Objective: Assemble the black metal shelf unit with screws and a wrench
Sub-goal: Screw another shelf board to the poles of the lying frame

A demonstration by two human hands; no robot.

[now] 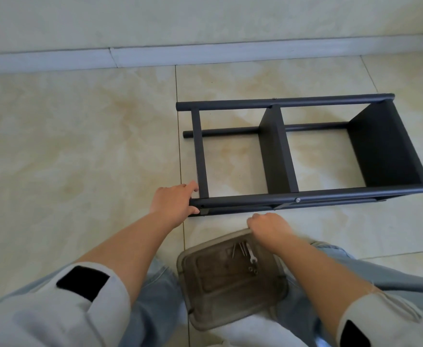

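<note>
The left hand [174,204] curled its grip round the near left end of the black metal shelf unit [303,151], fingers over the top of the round tube and thumb beneath it. The unit lay on its side on the glossy, cream marbled floor tiles [80,146], stretching away to the right of that grip. It was matt black: round tubes ran lengthwise, three plainly visible and a fourth partly hidden under the near one, and across them stood one narrow flat bar nearest the grip, then two flat panels. Two silver screw heads [297,200] showed on the near tube, one at its middle and one at its far right end.

Right of the left grip, and below the near tube, the right hand [268,225] rested knuckles up with fingers curled at the far rim of a translucent grey plastic tray [205,296]; whether it pinched the rim could not be told. The rounded rectangular tray sat between the person's knees in pale jeans. Inside it, just beneath the right grip, lay a small silver wrench [251,254], a few long screws [239,247] and some dark nuts [253,270], too small to count.
</note>
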